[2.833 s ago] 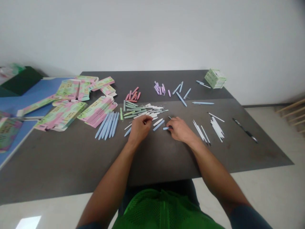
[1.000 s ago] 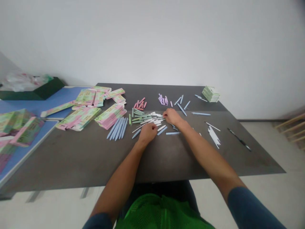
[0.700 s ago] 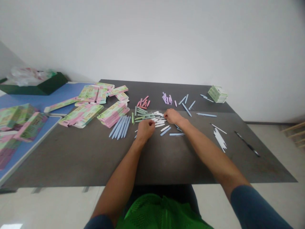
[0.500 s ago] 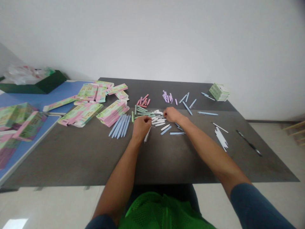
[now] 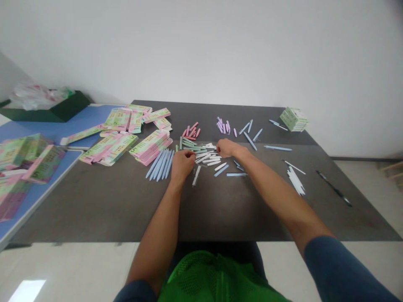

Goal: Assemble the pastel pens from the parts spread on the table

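Observation:
My left hand (image 5: 181, 164) rests on the dark table (image 5: 103, 201) with fingers curled at the near edge of a heap of white pen parts (image 5: 208, 158) and green pen barrels (image 5: 189, 145). What those fingers pinch is hidden. My right hand (image 5: 227, 147) is closed over the far right side of the same heap, its fingertips among the small white pieces. A white piece (image 5: 196, 175) lies just right of my left hand. A row of blue pen barrels (image 5: 161, 164) lies to its left.
Flat pink-and-green cartons (image 5: 150, 146) are piled at the left, more on the blue table (image 5: 47, 130). Pink caps (image 5: 192, 131), purple caps (image 5: 223, 126) and loose blue pens (image 5: 250, 140) lie farther back. White refills (image 5: 296, 181), a black pen (image 5: 334, 188) and a small box stack (image 5: 293, 118) are right.
My right hand moved from the near middle up to the far side of the white heap. My left hand slid left toward the green barrels, leaving a white piece beside it.

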The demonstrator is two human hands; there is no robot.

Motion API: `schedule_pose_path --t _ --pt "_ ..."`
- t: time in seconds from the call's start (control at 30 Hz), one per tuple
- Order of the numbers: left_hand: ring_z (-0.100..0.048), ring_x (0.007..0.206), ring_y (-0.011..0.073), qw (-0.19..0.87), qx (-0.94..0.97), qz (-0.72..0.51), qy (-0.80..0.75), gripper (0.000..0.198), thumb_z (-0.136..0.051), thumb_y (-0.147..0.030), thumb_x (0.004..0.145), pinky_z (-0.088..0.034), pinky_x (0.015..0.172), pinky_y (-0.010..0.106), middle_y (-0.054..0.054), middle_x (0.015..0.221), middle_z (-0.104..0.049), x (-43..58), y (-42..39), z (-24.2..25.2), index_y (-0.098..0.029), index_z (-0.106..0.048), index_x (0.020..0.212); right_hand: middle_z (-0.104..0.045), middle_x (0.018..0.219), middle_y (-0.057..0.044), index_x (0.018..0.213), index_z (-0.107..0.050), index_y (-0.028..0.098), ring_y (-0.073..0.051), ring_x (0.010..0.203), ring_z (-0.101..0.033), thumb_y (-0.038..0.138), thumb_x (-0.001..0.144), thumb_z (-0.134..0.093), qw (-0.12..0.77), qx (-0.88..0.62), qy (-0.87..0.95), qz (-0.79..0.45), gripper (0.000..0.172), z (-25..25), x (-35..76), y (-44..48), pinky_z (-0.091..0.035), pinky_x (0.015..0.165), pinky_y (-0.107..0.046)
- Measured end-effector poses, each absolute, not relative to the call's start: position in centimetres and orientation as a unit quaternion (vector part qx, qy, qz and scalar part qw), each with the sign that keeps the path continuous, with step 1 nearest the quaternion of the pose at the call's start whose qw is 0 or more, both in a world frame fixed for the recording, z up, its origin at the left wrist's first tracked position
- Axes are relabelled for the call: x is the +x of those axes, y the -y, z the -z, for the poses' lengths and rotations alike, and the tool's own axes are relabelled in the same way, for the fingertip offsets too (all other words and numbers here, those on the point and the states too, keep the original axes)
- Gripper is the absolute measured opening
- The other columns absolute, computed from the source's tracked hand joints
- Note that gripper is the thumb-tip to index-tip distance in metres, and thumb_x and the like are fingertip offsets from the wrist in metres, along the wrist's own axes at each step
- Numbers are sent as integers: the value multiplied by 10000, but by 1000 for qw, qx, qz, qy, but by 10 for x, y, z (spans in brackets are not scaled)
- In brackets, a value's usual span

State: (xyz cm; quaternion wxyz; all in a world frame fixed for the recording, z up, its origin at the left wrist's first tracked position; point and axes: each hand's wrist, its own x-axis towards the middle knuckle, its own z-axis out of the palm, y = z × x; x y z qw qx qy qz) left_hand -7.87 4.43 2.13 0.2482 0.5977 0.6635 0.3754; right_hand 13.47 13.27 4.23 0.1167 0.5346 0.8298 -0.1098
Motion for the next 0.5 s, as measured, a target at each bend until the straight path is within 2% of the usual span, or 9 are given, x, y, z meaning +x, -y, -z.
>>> schedule_pose_path --t 0.33,0.5 --pt "-693 780 188 258 607 -362 -658 217 -602 -201 783 -499 786 272 58 834 -777 -74 -41 -25 -149 -799 858 -761 1061 -203 1025 -778 102 -303 1027 -717 101 736 -710 148 529 -832 78 297 -53 132 -126 -518 848 -292" --pt "-682 853 185 249 647 -372 -618 238 -606 -214 832 -498 854 273 70 949 -775 -60 -37 -24 -146 -786 972 -726 1135 -236 1129 -722 100 -353 1106 -665 123 790 -669 145 535 -831 47 344 -69 136 -108 -477 929 -402"
